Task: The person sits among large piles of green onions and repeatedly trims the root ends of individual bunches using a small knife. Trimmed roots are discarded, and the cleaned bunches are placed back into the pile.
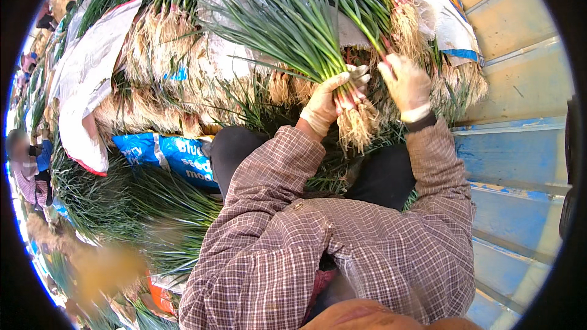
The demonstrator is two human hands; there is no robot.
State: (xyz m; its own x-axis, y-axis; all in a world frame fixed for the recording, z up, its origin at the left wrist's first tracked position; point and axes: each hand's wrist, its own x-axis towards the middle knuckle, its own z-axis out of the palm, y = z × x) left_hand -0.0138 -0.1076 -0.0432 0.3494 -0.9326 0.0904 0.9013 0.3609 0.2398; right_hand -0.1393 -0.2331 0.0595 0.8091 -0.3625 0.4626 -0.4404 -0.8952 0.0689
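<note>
My left hand (329, 101), in a pale glove, is closed around a bunch of spring onions (306, 43). Their long green leaves fan up and to the left, and the pale roots (358, 125) hang below my fingers. To the right of it, my gloved right hand (408, 84) pinches a single spring onion (373, 38) near its reddish base. That stalk's leaves run up and left, behind the bunch. Just above my right hand lies another clump of spring onions with a thick tuft of roots (405, 24).
A tall pile of spring onions (162, 43) spans the far side, roots facing me, partly covered by white sacks (98, 79). More greens (165, 208) lie at my left beside a blue printed bag (168, 156). A blue-and-tan metal panel wall (513, 159) stands at right. Other people (30, 171) sit far left.
</note>
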